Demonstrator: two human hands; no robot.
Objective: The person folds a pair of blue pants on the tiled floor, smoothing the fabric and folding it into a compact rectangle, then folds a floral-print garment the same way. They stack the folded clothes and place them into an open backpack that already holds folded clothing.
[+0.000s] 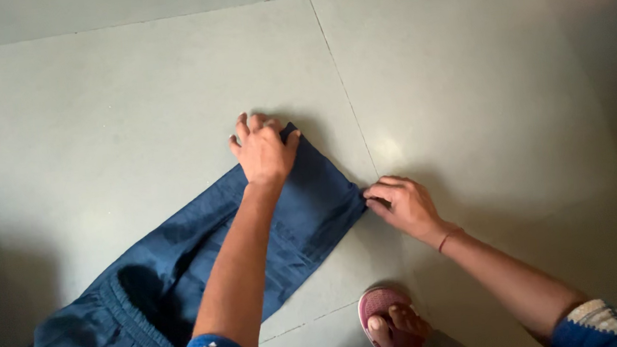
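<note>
A: Where the view starts, nearest the person, what shows?

B: A foot in a pink sandal (pixel 388 323) on the grey tile floor (pixel 478 87), with blue embroidered sleeves at the bottom edge.

A: And the trousers?

B: The blue trousers (pixel 205 255) lie flat on the floor, waistband at the lower left, leg running up toward the middle.

A: The right hand?

B: The right hand (pixel 405 206) sits at the hem's near corner, fingertips pinching the cloth's edge; a thin bangle (pixel 448 238) circles the wrist.

A: Then the left, farther out?

B: The left hand (pixel 264 149) rests on the hem's far corner, fingers curled over the edge. Whether it grips or only presses, I cannot tell.
</note>
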